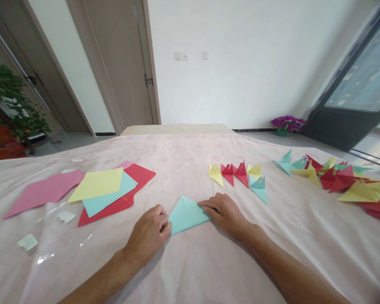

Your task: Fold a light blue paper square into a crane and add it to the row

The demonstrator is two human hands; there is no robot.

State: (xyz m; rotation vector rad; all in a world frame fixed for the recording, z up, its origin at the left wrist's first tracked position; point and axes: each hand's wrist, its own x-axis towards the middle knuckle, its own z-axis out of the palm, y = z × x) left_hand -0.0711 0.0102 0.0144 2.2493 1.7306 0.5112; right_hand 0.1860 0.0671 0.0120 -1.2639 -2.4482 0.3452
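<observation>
A light teal sheet of origami paper (188, 217), folded to a triangle with its peak pointing away from me, lies on the cloth. At its left corner my left hand (153, 228) is closed, fingers curled in and pinching the edge. My right hand (224, 213) grips the right corner, with its index finger stretched over the paper and the thumb tucked below. Beyond my right hand stands a short row of folded paper cranes, among them a red crane (240, 172), a yellow crane (215, 173) and a teal crane (259, 188).
Loose square sheets lie at the left: a yellow sheet (96, 184), a pink sheet (44, 190) and red sheets (142, 177). A pile of folded paper pieces (338, 179) spreads at the far right. Small white scraps (28, 242) dot the pale tablecloth (190, 270).
</observation>
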